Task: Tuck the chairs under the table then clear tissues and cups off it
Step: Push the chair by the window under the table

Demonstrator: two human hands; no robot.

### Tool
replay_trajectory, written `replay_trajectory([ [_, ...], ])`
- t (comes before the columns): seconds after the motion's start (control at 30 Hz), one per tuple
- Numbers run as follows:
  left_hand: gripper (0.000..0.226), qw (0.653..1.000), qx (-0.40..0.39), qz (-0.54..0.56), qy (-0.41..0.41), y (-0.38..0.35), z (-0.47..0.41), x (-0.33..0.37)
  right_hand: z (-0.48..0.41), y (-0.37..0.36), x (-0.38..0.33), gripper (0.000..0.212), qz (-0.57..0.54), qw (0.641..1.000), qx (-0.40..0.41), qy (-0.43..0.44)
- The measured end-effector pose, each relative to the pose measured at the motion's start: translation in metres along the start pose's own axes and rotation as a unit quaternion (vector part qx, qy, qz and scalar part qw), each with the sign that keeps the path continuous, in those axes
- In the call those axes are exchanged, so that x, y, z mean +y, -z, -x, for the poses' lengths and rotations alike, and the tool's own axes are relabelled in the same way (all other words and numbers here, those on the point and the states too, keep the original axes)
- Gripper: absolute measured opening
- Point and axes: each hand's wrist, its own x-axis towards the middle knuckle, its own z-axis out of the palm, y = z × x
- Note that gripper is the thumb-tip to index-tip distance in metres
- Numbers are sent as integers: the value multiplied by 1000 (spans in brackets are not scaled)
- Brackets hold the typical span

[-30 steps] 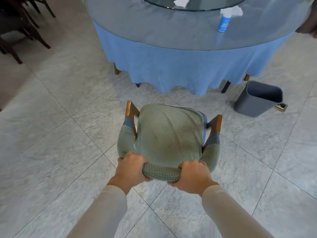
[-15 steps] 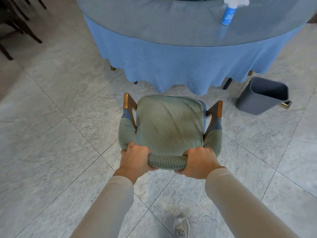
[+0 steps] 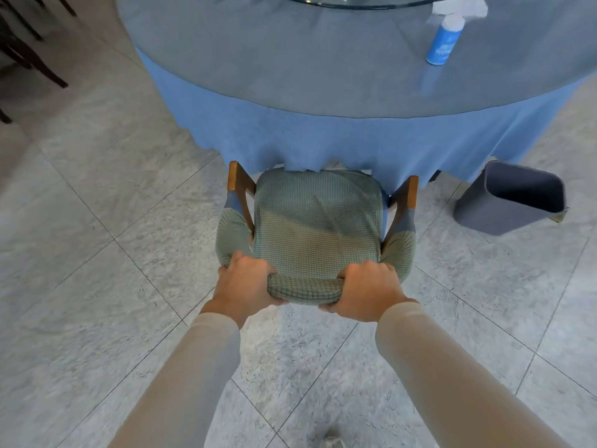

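Observation:
A chair with a green knitted cover and wooden arms stands in front of me, its seat's front edge touching the hem of the blue tablecloth. My left hand grips the left end of the chair's top rail. My right hand grips the right end of the same rail. The round table has a glass top over blue cloth. A white tissue lies on it at the upper right, partly cut off by the frame. No cup is visible.
A blue spray bottle stands on the table at the right. A grey waste bin sits on the floor right of the chair. Dark chair legs show at the far left. A glass turntable edge is at the top.
Both hands have pushed the chair forward toward the table; its seat front now reaches the tablecloth hem. I have stepped closer, so the table fills more of the view.

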Motion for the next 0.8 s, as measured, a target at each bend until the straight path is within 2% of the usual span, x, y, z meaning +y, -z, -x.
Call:
replay_trajectory([
  [0.43, 33, 999, 27, -5, -46, 57, -107, -31, -97, 48, -1, 76, -20, 999, 34, -15],
  [0.63, 40, 998, 25, -18, -54, 88, -155, -36, -141, 75, 7, 75, -32, 997, 63, -9],
  [0.67, 50, 998, 29, -19, -60, 90, -163, -38, -147, 75, 10, 77, -38, 996, 77, -2],
  [0.77, 113, 997, 52, 15, -60, 92, -181, -42, -158, 77, 16, 105, -53, 990, 132, 1],
  [0.8, 126, 995, 72, 32, -65, 92, -185, -43, -161, 78, 17, 111, -57, 984, 167, 3],
])
